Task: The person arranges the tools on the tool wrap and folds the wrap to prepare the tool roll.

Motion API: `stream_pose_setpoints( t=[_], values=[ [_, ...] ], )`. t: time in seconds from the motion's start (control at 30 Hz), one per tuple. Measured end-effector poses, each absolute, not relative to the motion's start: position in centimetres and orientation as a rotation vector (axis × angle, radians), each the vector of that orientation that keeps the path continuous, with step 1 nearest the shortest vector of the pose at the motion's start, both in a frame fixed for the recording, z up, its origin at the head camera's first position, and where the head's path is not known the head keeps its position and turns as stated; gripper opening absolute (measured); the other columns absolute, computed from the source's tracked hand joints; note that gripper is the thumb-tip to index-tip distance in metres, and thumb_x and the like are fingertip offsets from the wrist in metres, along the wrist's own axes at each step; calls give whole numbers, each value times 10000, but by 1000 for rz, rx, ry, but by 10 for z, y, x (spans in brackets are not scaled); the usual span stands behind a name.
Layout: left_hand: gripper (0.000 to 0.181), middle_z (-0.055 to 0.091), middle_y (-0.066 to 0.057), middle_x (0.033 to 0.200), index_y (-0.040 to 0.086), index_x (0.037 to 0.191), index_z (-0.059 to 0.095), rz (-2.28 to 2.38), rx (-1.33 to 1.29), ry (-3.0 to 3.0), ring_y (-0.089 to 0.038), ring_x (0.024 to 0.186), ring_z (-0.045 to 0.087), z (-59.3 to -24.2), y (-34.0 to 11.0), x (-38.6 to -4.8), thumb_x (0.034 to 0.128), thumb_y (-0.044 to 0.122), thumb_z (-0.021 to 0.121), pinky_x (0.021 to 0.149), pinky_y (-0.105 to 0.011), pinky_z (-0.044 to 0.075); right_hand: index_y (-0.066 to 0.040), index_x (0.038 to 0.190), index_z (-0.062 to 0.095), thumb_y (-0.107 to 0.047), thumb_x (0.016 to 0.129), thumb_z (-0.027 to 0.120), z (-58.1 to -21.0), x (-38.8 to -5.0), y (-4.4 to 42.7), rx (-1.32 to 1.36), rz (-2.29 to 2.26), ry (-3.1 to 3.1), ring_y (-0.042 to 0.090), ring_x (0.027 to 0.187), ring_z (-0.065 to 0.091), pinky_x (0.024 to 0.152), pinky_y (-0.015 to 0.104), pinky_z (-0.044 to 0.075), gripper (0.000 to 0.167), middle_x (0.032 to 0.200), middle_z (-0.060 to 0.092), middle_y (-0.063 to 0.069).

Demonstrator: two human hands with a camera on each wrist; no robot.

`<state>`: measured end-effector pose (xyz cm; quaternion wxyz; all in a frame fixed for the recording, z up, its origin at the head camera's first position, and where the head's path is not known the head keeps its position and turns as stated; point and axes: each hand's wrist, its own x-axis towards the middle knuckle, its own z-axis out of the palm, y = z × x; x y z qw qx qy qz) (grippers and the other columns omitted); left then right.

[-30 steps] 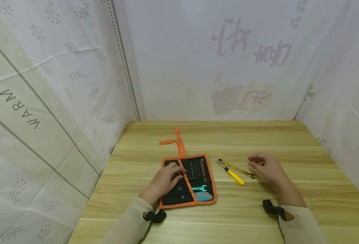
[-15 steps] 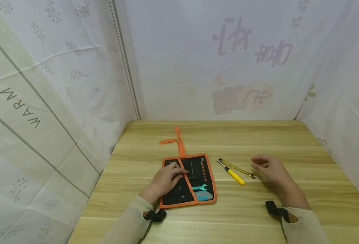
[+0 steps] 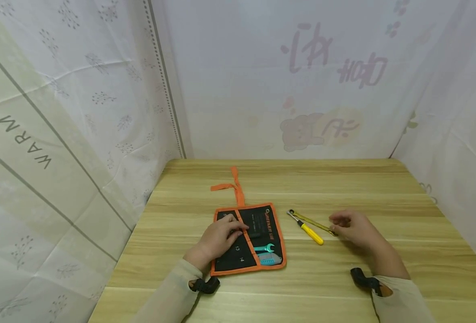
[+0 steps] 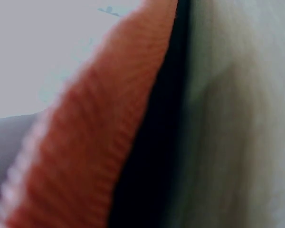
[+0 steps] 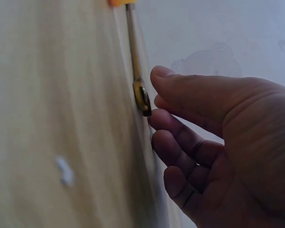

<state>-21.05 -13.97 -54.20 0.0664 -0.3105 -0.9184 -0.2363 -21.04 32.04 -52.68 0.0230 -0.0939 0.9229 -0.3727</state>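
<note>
- Black fabric edged in bright orange makes up the flat tool pouch (image 3: 227,261), which lies spread on the pale wood-grain table (image 3: 302,287); orange lettering runs down its right panel, and the numbers 13 and 14 are printed on the left one.
- The bare left hand (image 3: 218,237) rests on the pouch, its fingers bent and their tips at the orange band between the two panels — whether they pinch that band or simply lie on it I cannot tell.
- Two tools show in the pouch pocket, low on the right: a teal metal open-ended wrench (image 3: 267,248) and, just below it, a rounded grey-and-teal tool (image 3: 269,259).
- From the pouch's far edge, a forked orange cloth strap (image 3: 239,193) stretches away across the wood.
- To the right of the pouch lies a slim brass-coloured metal wrench (image 3: 312,223), slanting towards the right hand; its ring end sits beside the tip of a silver-shafted tool with a yellow handle (image 3: 311,233), so the pair form a narrow V.
- The bare right hand (image 3: 353,229) is beside the brass wrench's near end, fingers loosely curled and thumb apart from them; the right wrist view shows a gap between thumb and metal — the grasp is released.
- Both forearms wear beige sleeves (image 3: 171,294), each with a black wrist device (image 3: 207,285) poking through.
- Pale printed cloth (image 3: 238,89) hangs behind the table and at its sides.
</note>
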Motion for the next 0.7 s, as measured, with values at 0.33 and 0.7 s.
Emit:
stream_pose_setpoints(
  t=[0.33,0.7],
  values=[
    [134,560,126,965,283,1148,764,-716,-923,-2758,-23,743,519,-540,-139,-211,1038,238,700,649,-246,487,-85,1101,794,-145,938,810,-532,-211,319,-333,-1147,2829,199,901,608,724,288,535,174,1070,686,28],
    [74,558,136,964,297,1081,729,-709,-917,-2763,-34,792,559,-542,-139,-210,1035,245,706,676,-251,511,-124,938,817,-133,944,797,-532,-210,316,-341,-1104,2891,160,819,611,690,289,527,23,963,677,-16]
  ],
)
